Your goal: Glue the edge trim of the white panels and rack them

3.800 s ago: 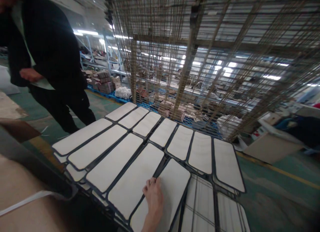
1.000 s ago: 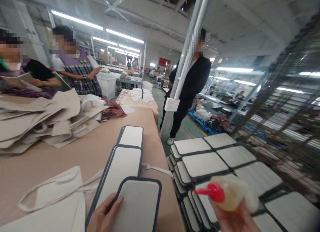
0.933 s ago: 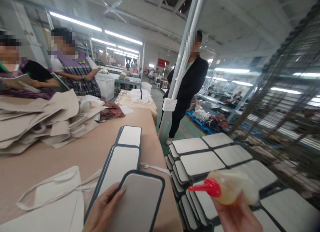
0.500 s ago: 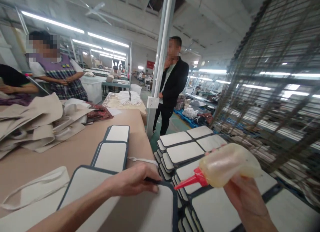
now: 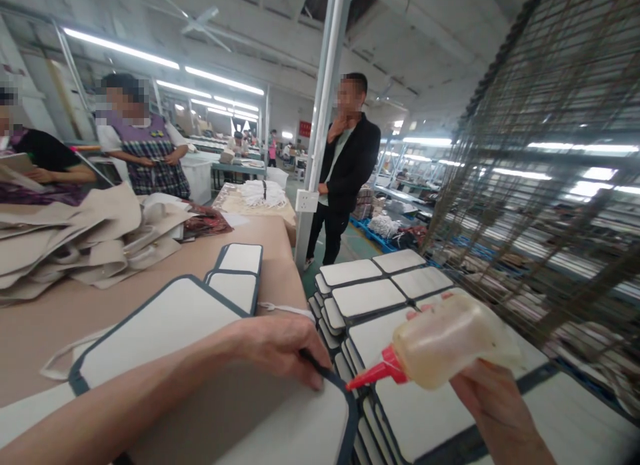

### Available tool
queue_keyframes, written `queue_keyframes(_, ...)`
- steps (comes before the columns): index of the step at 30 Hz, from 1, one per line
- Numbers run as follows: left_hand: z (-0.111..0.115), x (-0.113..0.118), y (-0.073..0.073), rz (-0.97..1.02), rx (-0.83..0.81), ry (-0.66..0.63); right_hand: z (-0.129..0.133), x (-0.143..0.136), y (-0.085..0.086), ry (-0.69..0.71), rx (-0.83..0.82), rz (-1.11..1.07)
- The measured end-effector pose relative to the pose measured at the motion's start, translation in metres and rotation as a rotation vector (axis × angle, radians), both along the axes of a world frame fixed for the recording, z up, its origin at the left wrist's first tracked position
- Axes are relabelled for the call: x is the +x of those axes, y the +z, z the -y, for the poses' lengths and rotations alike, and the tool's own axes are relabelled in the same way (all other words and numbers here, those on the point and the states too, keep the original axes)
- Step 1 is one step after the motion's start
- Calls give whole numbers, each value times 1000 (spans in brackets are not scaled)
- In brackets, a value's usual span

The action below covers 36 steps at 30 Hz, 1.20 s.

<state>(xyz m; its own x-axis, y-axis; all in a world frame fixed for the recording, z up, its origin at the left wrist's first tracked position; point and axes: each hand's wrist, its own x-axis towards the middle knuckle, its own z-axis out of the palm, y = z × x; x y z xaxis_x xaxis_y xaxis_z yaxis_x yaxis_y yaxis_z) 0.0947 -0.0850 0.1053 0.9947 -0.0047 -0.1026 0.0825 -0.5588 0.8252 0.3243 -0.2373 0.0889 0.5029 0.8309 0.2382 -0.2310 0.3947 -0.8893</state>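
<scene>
Red is the pointy tip (image 5: 373, 374) of the cloudy yellow bottle (image 5: 450, 338) that the right hand (image 5: 485, 388) grips tight, and it aims at the dark edge of a big pale panel (image 5: 295, 415), so near that you cannot tell if they touch. With its fingers bent over that edge, the left hand (image 5: 287, 348) holds the panel by the near part of the brown bench (image 5: 277, 241), where two smaller panels (image 5: 235, 285) lie. Stacks of more panels (image 5: 367, 301) sit to the right, under the bottle.
</scene>
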Motion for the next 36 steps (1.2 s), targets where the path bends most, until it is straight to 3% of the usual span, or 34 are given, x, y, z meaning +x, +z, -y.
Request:
queue_keyframes(6,1,-7,-1,17,4,22,11,10,-19,29,-54,-14)
queue_keyframes(13,-2,-18,2,8,-50,81,12,3,-22,-15,7,-40)
queue_keyframes(19,-6,-28,-5,54,-93,179,14,30,-58,-170,-35,18)
queue_keyframes(22,-10,-32,-10,100,-144,215,5,36,-69,-166,4,-7)
queue_keyframes(31,-18,-41,-27,142,-211,231,-9,-5,-57,-19,16,-111)
queue_keyframes(36,-18,-44,-24,107,-246,242,-16,2,-62,-20,74,-44)
